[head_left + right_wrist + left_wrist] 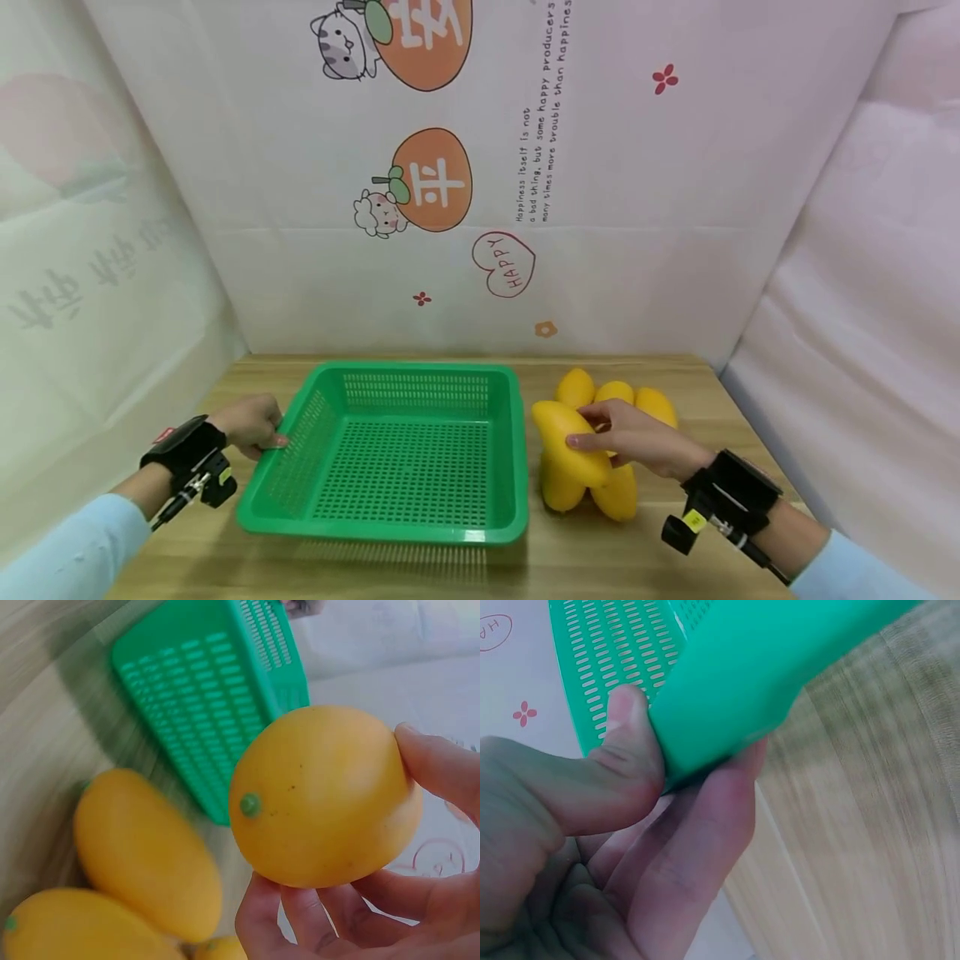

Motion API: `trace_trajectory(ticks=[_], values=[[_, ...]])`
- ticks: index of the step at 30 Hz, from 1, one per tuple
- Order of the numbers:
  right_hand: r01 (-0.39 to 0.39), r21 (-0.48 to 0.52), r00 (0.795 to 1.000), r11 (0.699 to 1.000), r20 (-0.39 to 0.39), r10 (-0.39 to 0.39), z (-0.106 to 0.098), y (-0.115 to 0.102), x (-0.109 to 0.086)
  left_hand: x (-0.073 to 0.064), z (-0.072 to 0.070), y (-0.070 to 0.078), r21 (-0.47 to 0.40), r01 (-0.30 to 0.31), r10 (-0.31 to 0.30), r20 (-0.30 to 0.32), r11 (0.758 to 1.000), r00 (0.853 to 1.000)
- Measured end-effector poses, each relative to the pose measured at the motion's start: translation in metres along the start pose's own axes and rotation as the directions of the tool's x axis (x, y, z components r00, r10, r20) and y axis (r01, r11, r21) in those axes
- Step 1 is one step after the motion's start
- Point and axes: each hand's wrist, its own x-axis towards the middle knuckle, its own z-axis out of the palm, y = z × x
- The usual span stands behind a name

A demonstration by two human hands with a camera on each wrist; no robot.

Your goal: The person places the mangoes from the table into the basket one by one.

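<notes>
My left hand (257, 423) grips the left rim of a green plastic basket (517, 467), thumb on the inner side and fingers curled under the edge, as the left wrist view shows. No fruit lies in the basket. To its right, my right hand (637, 433) holds a yellow mango (564, 433) between thumb and fingers, above other mangoes. The right wrist view shows the held mango (326, 799) with its green stem end toward the camera. Below it lie more mangoes (146, 855), partly hidden in the head view by the held one and my hand.
Several mangoes (617, 492) sit in a group on the wooden table (600, 567), right of the basket. Behind the table hangs a white printed cloth (637, 208), and pale cloth sides (862, 292) enclose it left and right.
</notes>
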Motion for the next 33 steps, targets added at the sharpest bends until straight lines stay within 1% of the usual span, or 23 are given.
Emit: trace_trajectory(ticks=[6,12,14,17,21,24,27,30,33], values=[[0.080,-0.043,0.995,0.996,0.055,-0.078,0.007,-0.018,0.011,0.004,0.000,-0.001,-0.010,0.009,-0.009,0.015,1.000,1.000],[0.152,-0.066,0.982,0.986,0.120,-0.143,0.016,-0.030,0.020,0.003,0.000,0.003,-0.042,0.071,-0.068,0.076,0.997,0.995],[0.169,-0.063,0.978,0.984,0.133,-0.160,0.020,-0.034,0.023,0.003,-0.001,0.004,-0.040,0.080,-0.076,0.080,0.996,0.994],[0.178,-0.064,0.976,0.982,0.139,-0.168,0.024,-0.041,0.028,0.004,-0.002,0.003,-0.010,0.064,-0.063,0.053,0.998,0.997],[0.173,-0.075,0.976,0.982,0.146,-0.161,0.030,-0.053,0.034,0.007,-0.004,0.003,0.035,0.033,-0.033,-0.007,0.999,0.999],[0.184,-0.086,0.973,0.979,0.161,-0.168,0.036,-0.063,0.040,0.008,-0.004,0.004,0.045,0.035,-0.033,-0.030,0.998,0.999],[0.210,-0.117,0.965,0.971,0.187,-0.186,0.044,-0.071,0.046,0.008,-0.003,0.006,0.044,0.033,-0.032,-0.033,0.998,0.999],[0.241,-0.148,0.953,0.959,0.221,-0.206,0.052,-0.076,0.053,0.006,-0.002,0.008,0.033,0.052,-0.051,-0.027,0.998,0.998],[0.253,-0.165,0.947,0.953,0.246,-0.209,0.060,-0.078,0.058,0.004,-0.001,0.008,0.024,0.072,-0.071,-0.020,0.997,0.997]])
